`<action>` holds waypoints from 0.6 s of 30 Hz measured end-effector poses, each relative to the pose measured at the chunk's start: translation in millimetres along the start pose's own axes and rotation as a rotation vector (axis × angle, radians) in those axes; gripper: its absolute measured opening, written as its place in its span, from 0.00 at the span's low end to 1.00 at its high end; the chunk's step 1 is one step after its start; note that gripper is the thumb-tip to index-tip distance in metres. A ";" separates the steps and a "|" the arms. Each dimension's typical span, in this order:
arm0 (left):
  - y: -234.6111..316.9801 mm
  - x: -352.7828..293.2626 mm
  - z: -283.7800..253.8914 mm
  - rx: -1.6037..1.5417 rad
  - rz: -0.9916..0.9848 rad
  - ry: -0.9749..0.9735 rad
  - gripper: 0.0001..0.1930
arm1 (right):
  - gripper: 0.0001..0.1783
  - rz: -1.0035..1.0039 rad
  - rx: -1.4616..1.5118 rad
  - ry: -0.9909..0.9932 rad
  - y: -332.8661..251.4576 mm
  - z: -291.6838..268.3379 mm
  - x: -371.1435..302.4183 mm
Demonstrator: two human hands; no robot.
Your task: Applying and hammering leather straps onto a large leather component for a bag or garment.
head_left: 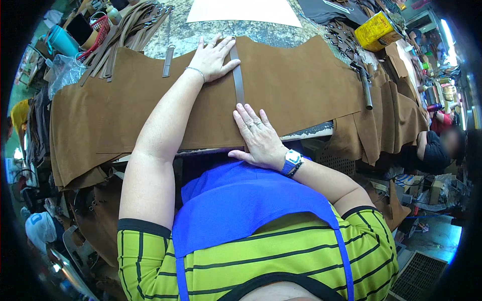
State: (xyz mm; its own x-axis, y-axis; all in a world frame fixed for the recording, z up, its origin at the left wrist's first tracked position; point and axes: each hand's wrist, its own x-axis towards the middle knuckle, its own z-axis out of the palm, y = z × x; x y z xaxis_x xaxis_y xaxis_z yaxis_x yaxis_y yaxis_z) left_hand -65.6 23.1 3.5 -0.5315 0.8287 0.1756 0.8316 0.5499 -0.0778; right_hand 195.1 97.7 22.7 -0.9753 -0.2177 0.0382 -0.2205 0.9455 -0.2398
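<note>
A wide sheet of brown suede leather (296,80) lies across the table, its near part hanging over the front edge. Down its middle runs a narrow grey strap (237,75). My left hand (215,57) is flat at the strap's far end, fingers stretched out and the thumb touching the strap. At the near end my right hand (258,136) presses down flat, fingertips on the strap's end and thumb pointing left. Neither hand grips anything. A short strap piece with a metal ring (168,61) lies on the leather left of my left hand.
A hammer-like tool (365,85) lies on the leather at the right, near metal hardware (346,47) and a yellow can (377,31). Bundled straps (128,35) and a red basket (99,35) are at the far left. White paper (243,11) lies behind. Another person (434,150) is at the right.
</note>
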 end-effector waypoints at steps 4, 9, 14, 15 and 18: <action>-2.0 2.1 -0.2 0.017 -0.006 -0.021 0.35 | 0.52 -0.025 0.008 -0.016 -1.9 -1.1 -6.8; -2.1 -6.1 -0.6 0.007 0.041 -0.018 0.34 | 0.45 -0.036 0.058 -0.099 -0.8 -17.3 -14.6; 8.4 -32.5 -4.2 -0.263 0.202 -0.006 0.31 | 0.34 0.143 0.311 0.171 50.0 -24.2 11.2; 12.7 -40.7 -6.2 -0.260 0.209 -0.018 0.31 | 0.33 0.158 0.356 0.215 59.5 -22.3 17.4; 24.1 -65.2 -14.7 -0.325 0.242 -0.030 0.32 | 0.31 0.090 0.371 0.241 75.3 -15.4 41.0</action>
State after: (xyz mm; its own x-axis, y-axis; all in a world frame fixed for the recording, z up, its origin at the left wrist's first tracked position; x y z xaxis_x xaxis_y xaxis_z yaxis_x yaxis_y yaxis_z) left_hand -8.6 -19.2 4.6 -0.3146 0.9354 0.1612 0.9384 0.2809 0.2014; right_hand 138.3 163.6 21.1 -0.9759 -0.0342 0.2153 -0.1564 0.7979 -0.5821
